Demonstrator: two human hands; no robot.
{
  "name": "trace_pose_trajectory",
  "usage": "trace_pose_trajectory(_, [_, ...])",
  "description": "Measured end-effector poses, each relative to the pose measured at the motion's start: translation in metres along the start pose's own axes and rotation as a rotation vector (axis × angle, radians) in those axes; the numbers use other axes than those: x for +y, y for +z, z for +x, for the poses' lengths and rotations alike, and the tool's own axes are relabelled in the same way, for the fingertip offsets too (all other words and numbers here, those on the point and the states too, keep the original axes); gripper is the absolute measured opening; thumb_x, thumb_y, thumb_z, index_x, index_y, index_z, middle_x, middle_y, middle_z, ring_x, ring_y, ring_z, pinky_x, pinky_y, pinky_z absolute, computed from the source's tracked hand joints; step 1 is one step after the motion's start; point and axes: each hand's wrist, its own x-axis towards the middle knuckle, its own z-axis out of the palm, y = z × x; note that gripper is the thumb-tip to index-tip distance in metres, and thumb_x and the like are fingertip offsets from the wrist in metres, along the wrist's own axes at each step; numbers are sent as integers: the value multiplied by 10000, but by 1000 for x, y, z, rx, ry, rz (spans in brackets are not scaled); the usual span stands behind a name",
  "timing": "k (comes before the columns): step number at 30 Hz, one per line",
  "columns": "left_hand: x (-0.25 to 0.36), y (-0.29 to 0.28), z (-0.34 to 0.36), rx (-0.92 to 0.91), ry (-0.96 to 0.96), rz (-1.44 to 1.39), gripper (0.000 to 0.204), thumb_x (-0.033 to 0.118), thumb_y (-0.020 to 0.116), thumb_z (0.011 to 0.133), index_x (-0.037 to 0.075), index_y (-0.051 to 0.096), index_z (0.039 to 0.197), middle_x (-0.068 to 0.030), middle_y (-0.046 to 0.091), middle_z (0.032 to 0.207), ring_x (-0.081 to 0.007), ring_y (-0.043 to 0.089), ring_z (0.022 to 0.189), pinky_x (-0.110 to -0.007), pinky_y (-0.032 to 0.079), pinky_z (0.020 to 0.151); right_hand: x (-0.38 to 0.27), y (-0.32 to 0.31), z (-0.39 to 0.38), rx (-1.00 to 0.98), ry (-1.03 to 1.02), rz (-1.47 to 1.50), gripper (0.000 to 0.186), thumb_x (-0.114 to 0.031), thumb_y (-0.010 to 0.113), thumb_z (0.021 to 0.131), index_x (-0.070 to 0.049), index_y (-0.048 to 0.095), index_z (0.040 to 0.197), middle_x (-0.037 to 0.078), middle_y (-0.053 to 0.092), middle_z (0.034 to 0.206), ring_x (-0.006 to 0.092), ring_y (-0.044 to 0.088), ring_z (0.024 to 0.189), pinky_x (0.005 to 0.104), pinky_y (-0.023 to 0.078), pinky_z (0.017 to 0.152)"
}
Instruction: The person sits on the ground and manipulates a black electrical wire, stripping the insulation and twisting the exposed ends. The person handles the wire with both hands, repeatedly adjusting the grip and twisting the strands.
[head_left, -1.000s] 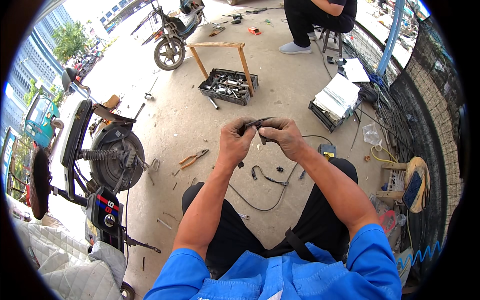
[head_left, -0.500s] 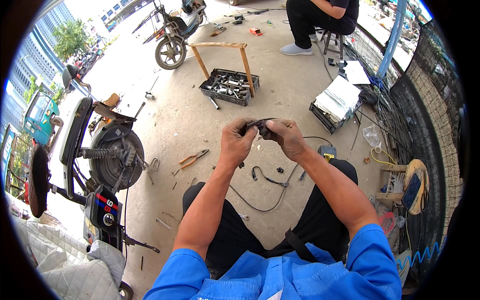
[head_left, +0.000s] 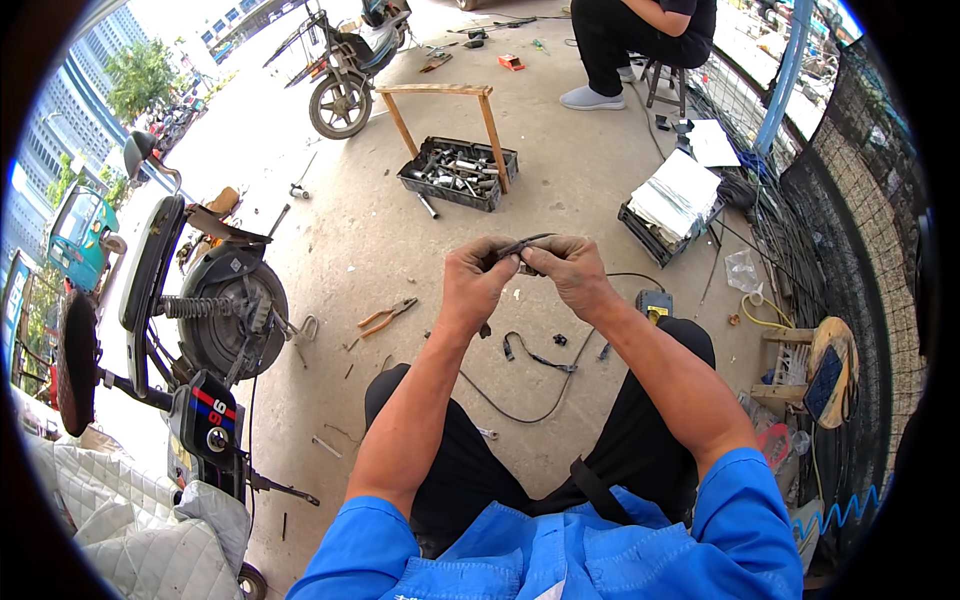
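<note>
Both hands meet in front of me above the floor. My left hand [head_left: 476, 272] is closed, thumb and fingers pinching a black cable [head_left: 522, 243]. Pressed close beside it, my right hand [head_left: 568, 270] grips the same cable, with thumb and index together. The fingers cover most of what is held, so its end or fitting cannot be made out. Below the hands a thin black cord with a small connector [head_left: 565, 367] lies on the concrete between my knees. Pliers with orange handles [head_left: 385, 318] rest to the left of my left forearm.
Ahead stands a black crate of metal tools [head_left: 459, 172] with a wooden handle. A partly dismantled scooter [head_left: 225, 310] is at my left. To the right are a crate topped with papers [head_left: 675, 205] and a yellow-black device [head_left: 654, 304]. A person [head_left: 645, 40] sits farther off.
My right thumb and fingers have shifted slightly, closing in lower beside the left thumb. The dark piece that showed between the hands is now mostly covered. Both arms stay nearly in place.
</note>
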Motion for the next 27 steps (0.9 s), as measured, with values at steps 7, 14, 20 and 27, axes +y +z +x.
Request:
trace_pose_trajectory(7, [-7, -5, 2, 26, -136, -138, 177, 35, 649, 870, -87, 691, 991, -80, 690, 853, -112, 595, 706, -262, 493, 657, 5, 1, 3, 35, -39, -100, 176, -143, 708, 898, 20, 757, 942, 6, 687, 787, 53, 564, 720, 226, 450, 641])
trace_pose_trajectory(14, [-4, -2, 4, 167, -166, -160, 308, 37, 653, 864, -95, 575, 1132, -109, 681, 882, -139, 619, 647, -292, 549, 627, 5, 4, 3, 40, 7, -39, 191, -149, 701, 894, 29, 754, 940, 13, 686, 785, 62, 569, 718, 235, 455, 647])
trace_pose_trajectory(20, [2, -1, 5, 134, -121, -182, 179, -9, 630, 873, -30, 532, 1021, -118, 630, 958, -150, 640, 760, -322, 608, 710, 3, 6, 3, 19, 37, 52, 187, -146, 700, 894, 24, 752, 953, 36, 708, 825, 75, 600, 760, 238, 477, 707])
trace_pose_trajectory(27, [-6, -2, 6, 68, 270, 4, 158, -92, 582, 893, -2, 520, 1007, -123, 492, 1181, -142, 624, 876, -303, 615, 732, 3, 8, 5, 24, 45, 172, 194, -149, 703, 893, 23, 745, 972, 51, 713, 837, 94, 621, 762, 254, 498, 731])
